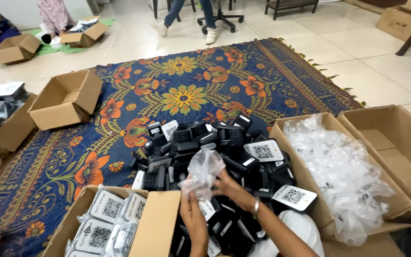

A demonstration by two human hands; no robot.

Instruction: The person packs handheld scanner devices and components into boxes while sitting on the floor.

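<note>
Both hands meet over the pile of black devices [215, 147] on the rug [120, 119]. Left hand [192, 214] and right hand [229, 186] hold one clear plastic bag [203, 172] btwn them, fingers of each pinching its crumpled film; bag sits just above pile centre. At 3 o'clock, cardboard box w/ loose clear bags [343, 166]. At 7 o'clock, box of bagged white-labelled units [108, 221]. At 10 o'clock, open carton [67, 97].
</note>
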